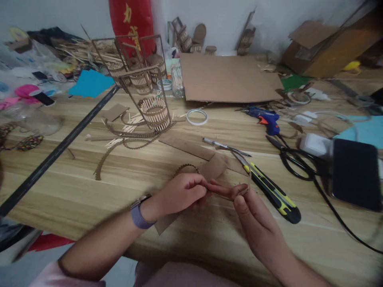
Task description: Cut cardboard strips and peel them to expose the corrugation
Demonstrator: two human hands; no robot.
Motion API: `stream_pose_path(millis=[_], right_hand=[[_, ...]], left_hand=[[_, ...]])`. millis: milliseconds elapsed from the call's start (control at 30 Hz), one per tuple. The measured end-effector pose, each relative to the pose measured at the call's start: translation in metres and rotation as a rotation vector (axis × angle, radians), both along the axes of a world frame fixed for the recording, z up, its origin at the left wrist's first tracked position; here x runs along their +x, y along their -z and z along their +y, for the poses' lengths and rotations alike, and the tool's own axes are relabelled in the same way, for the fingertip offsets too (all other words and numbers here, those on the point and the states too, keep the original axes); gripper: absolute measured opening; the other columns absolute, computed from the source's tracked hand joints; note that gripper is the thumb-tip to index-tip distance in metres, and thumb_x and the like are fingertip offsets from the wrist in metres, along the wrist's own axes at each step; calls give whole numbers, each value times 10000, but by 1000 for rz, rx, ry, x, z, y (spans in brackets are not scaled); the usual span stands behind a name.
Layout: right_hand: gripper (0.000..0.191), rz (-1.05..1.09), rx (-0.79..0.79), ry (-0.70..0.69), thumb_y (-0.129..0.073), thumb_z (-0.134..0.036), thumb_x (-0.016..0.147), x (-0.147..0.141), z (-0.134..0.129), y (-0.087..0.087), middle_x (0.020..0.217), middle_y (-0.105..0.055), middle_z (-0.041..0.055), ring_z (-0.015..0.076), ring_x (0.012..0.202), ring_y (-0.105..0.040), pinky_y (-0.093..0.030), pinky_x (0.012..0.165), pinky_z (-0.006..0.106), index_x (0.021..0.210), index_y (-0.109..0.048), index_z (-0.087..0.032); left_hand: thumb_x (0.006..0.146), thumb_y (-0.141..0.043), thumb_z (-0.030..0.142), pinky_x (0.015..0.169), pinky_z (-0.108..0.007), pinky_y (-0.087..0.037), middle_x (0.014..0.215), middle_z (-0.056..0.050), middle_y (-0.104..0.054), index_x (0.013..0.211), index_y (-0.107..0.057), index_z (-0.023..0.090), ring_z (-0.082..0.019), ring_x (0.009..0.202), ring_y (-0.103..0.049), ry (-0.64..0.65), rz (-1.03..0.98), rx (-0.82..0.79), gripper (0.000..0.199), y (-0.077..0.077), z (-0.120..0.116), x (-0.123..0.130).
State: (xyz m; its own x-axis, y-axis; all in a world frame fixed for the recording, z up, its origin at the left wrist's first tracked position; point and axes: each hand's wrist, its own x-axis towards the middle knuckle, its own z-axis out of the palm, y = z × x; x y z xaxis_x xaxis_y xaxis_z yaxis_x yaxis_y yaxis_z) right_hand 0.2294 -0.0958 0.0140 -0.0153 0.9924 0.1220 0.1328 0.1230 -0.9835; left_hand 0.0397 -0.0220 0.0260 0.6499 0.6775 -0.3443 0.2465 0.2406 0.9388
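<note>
My left hand (183, 194) has its thumb and fingers pinched together on a thin brown cardboard strip (250, 172). Close beside it, my right hand (261, 221) grips the same strip between thumb and fingers, and the strip curls up and away past the fingertips. Part of its run between the hands is covered by fingers. A ridged curl of corrugated cardboard (186, 166) shows just beyond my left hand. Under and behind the hands lie a cardboard piece (214, 167) and a yellow-and-black utility knife (272, 191) with its blade out.
Small stick-and-cardboard buckets stand behind, the nearest bucket (154, 113) with a tall handle. A pen (226, 146), tape roll (196, 116), blue glue gun (266, 117), black scissors (296, 159) and phone (355, 173) lie around. A large cardboard sheet (230, 77) lies at the back.
</note>
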Motion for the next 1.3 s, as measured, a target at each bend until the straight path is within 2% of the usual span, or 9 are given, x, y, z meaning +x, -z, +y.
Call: stream_pose_path(millis=[167,500,700,900,1000,1067,1133,1200,1300], right_hand=[[369,6,-64,28,-531,-615,975,-2,2,-3,913,-808,82,265,1047,-762,-619,924,415,796,-536,-293],[376,233,-265,12,-610,-661,903,3,3,5,932,-814,63,285,1153,-715,-483,1114,512,820,-542,-300],[419,318,-327,40,-673,-683,838,1,7,3,895,-810,72,306,1039,-748,-526,1046,525,780,-533,-292],[347,369,-253,203,-676,-602,865,17,16,9,916,-801,67,302,1014,-745,-560,944,497,808,-564,-279],[267,270,-178,316,-676,-518,890,26,19,5,950,-802,49,256,966,-739,-566,884,429,849,-560,-281],[205,134,-98,314,-664,-436,912,27,17,1,871,-778,11,203,796,-722,-569,744,349,858,-536,-285],[148,-15,-10,233,-612,-371,945,23,12,-2,726,-704,-31,150,568,-622,-503,547,275,851,-537,-284],[101,-181,63,110,-581,-331,952,16,8,-3,664,-654,-38,138,502,-566,-445,464,253,866,-588,-278],[80,-378,96,-62,-607,-311,926,8,5,-3,764,-722,4,169,664,-678,-530,582,266,924,-671,-264]], left_hand=[[803,-472,261,512,-232,-354,593,39,-560,736,-569,186,-107,547,-479,-7,21,66,140,-5,1,1],[754,-477,276,526,-235,-356,587,43,-551,711,-577,190,-118,569,-495,50,46,94,139,-5,3,-2],[763,-483,282,524,-232,-349,615,39,-561,749,-604,181,-118,576,-497,103,51,63,158,-2,4,-3],[770,-489,262,552,-221,-380,626,32,-567,755,-614,174,-110,573,-506,129,21,40,153,-8,5,-5],[799,-487,240,565,-216,-386,611,35,-562,781,-628,170,-110,583,-509,99,-6,40,159,-10,5,-5],[843,-497,252,553,-215,-372,629,32,-579,851,-662,161,-112,589,-506,99,7,54,189,-9,5,-5],[895,-511,284,559,-216,-364,678,27,-603,936,-693,154,-112,610,-512,132,40,102,226,-8,3,-4],[946,-518,324,588,-217,-358,708,29,-593,925,-692,158,-110,643,-509,190,60,202,241,-7,1,-3],[1002,-492,378,609,-225,-325,673,38,-511,745,-598,165,-107,654,-469,256,50,373,350,-5,-1,-2]])
